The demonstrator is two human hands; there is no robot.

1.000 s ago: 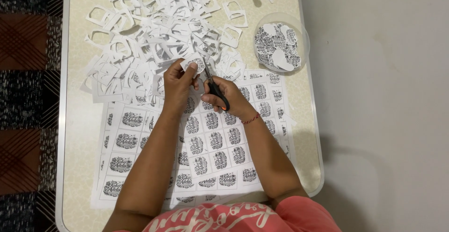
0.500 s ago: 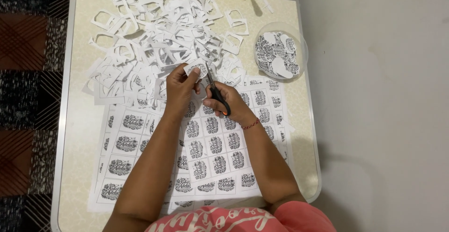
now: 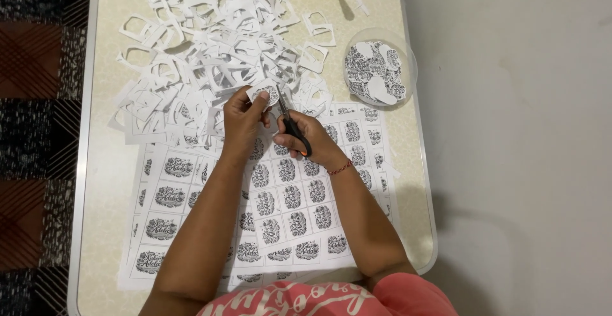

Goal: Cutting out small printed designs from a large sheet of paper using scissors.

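Head camera, looking down. The left hand (image 3: pixel 242 119) is closed in a pinch on a small white paper label with a black printed design (image 3: pixel 262 94), held above the desk. The right hand (image 3: pixel 305 139) is wrapped around the handles of black scissors with an orange inner grip (image 3: pixel 292 126); the blades point up toward the label, their tips just beside its right edge. Compared with a second ago, the label sits higher between the fingers and the scissor tips have been brought up to its edge, so trimming around the outline is judged to be under way, not finished. Beneath both forearms lie white printed sheets of uncut labels (image 3: pixel 287 207). A heap of white paper offcuts (image 3: pixel 204 54) is spread beyond the hands. A clear round plastic dish of finished cut labels (image 3: pixel 377 68) stands to the right on the cream desk (image 3: pixel 105 182).
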